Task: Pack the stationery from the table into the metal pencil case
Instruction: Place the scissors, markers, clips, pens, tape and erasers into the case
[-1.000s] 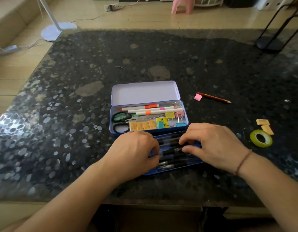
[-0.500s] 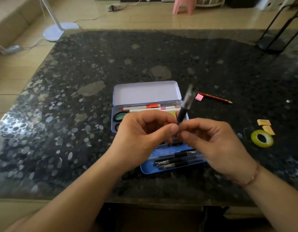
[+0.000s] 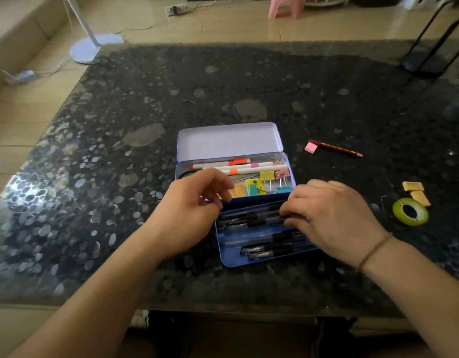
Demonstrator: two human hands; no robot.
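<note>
The blue metal pencil case lies open mid-table, its lid tipped back. Its deep part holds white markers, binder clips and yellow sticky tabs. In front lies its blue inner tray with several black pens. My right hand rests on the tray's far row, fingertips pinching the end of a black pen lying there. My left hand hovers over the case's left end, fingers curled apart and holding nothing; it hides the scissors.
Loose on the table to the right: a red pencil with a pink eraser at its end, two tan erasers and a green tape roll. A black stand sits at the far right corner.
The black pen that both hands held upright above the case has come down into the tray's far row. My left hand let go and moved left; my right hand went down with the pen.
</note>
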